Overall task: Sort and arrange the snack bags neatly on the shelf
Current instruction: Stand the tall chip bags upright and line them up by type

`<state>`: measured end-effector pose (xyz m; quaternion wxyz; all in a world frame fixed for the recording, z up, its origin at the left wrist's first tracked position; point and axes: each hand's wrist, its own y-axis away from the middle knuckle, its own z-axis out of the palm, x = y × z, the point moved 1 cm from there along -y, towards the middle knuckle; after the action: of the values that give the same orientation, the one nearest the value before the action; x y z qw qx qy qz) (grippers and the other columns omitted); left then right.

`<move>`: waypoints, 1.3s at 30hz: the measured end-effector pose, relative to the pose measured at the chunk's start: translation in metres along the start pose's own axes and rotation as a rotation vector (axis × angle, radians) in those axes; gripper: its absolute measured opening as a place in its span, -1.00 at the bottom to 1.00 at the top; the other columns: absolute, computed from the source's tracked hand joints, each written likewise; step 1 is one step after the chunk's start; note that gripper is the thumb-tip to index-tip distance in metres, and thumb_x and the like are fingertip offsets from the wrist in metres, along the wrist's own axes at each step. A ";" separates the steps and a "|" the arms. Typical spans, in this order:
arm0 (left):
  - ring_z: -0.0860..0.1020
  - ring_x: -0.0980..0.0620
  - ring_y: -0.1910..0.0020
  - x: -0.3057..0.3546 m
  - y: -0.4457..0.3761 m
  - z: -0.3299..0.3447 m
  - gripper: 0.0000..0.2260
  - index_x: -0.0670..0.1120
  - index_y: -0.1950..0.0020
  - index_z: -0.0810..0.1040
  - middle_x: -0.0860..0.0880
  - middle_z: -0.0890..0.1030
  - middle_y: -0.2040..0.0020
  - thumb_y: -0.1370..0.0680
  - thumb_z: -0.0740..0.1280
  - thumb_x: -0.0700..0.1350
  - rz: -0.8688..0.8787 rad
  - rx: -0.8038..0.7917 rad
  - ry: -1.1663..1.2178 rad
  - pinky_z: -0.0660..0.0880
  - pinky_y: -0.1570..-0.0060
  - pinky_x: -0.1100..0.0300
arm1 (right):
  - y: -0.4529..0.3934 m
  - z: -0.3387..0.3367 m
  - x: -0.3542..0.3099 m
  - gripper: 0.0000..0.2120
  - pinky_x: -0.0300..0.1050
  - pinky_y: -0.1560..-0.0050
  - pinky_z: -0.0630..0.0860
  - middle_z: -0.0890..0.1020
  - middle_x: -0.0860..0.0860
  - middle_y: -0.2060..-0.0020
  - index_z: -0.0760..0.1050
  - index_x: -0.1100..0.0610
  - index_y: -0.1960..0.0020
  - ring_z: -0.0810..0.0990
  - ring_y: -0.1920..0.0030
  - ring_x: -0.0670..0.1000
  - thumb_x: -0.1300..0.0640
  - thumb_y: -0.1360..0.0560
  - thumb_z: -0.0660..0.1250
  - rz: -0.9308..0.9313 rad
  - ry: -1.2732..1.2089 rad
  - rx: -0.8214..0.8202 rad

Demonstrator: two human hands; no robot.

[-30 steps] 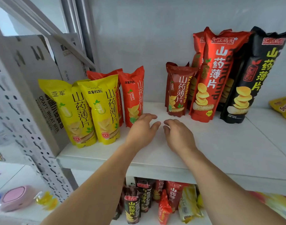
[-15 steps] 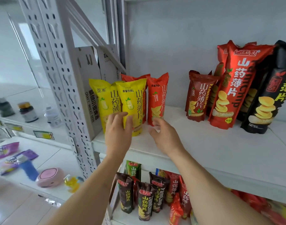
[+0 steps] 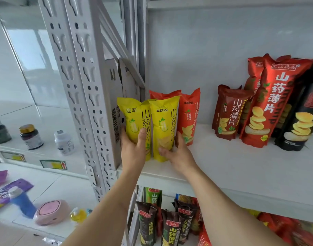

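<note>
Two yellow snack bags stand side by side at the left end of the white shelf. My left hand grips the lower part of the left yellow bag. The right yellow bag has my right hand wrapped around its lower right side. Two orange bags stand just behind them. Further right stand a dark red bag, tall red bags and a black bag.
A perforated grey upright and a cardboard box bound the shelf's left end. Dark, green and red bags fill the shelf below. To the left are bottles, a pink case and purple packets.
Both hands moved left from the bare middle of the shelf to the yellow bags and closed on them. The view swung left with them.
</note>
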<state>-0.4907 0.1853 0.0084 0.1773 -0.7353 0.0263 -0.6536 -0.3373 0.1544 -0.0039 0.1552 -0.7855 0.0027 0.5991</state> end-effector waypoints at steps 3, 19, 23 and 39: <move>0.30 0.08 -0.46 0.002 -0.006 -0.004 -0.31 0.08 -0.62 0.05 0.11 0.29 -0.52 -0.58 0.25 0.24 -0.023 -0.069 0.077 0.35 -0.18 0.43 | -0.003 0.005 0.006 -0.25 -0.37 -0.16 0.49 0.47 -0.38 -0.15 0.21 -0.17 -0.43 0.49 -0.06 -0.48 0.13 -0.41 0.55 0.011 0.027 0.034; 0.54 0.38 -0.12 0.019 0.030 0.068 -0.67 0.22 -0.32 0.40 0.33 0.58 -0.13 -0.57 0.32 0.18 0.037 -0.267 0.323 0.46 -0.10 0.30 | 0.050 -0.106 0.024 -0.21 -0.32 0.02 0.46 0.48 -0.28 -0.05 0.22 0.06 -0.42 0.53 -0.06 -0.21 0.16 -0.34 0.59 0.100 0.136 0.196; 0.50 0.44 -0.13 0.031 0.051 0.121 -0.60 0.26 -0.37 0.34 0.37 0.53 -0.17 -0.55 0.30 0.20 0.044 -0.395 0.345 0.43 -0.13 0.33 | 0.070 -0.159 0.029 -0.21 -0.36 0.07 0.46 0.49 -0.27 -0.07 0.23 0.07 -0.41 0.50 -0.05 -0.29 0.19 -0.33 0.60 0.113 0.125 0.236; 0.35 -0.20 -0.47 0.026 0.067 0.203 -0.07 0.29 -0.55 0.13 -0.14 0.31 -0.54 -0.26 0.06 0.67 -0.022 -0.422 0.260 0.33 -0.41 -0.22 | 0.063 -0.194 0.045 -0.21 -0.50 0.11 0.46 0.49 -0.38 -0.07 0.20 -0.21 -0.30 0.50 -0.03 -0.41 0.12 -0.29 0.62 0.054 0.099 0.218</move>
<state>-0.2770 0.1618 -0.0032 0.0077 -0.6661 0.1769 -0.7245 -0.1539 0.0542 -0.0163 0.2234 -0.7923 0.0966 0.5595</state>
